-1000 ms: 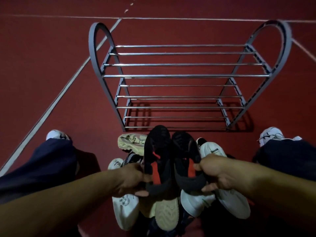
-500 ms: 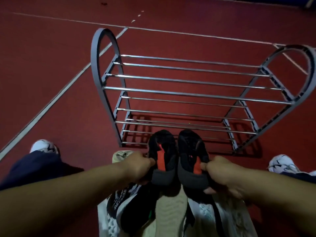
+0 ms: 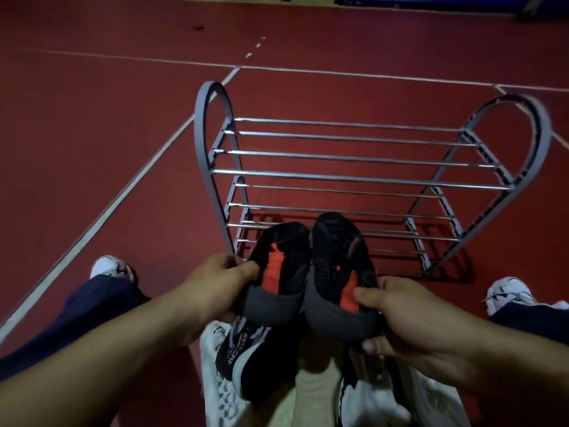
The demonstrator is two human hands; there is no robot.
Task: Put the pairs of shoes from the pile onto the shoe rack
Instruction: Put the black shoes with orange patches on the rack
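I hold a pair of black shoes with orange patches side by side above the pile. My left hand grips the left black shoe at its heel. My right hand grips the right black shoe the same way. Their toes point toward the grey shoe rack, which stands on the floor just beyond them with bare metal bars on its tiers. Below my hands lies the shoe pile of black-and-white, beige and white shoes, partly hidden by my arms.
The floor is red with white painted lines. My own white shoes sit at the left and right, with dark trouser legs beside the pile. A dark blue strip runs along the far top edge.
Both hands have lifted the black pair up off the pile and carried it forward, closer to the front of the rack. The view has tilted up, showing more floor behind the rack.
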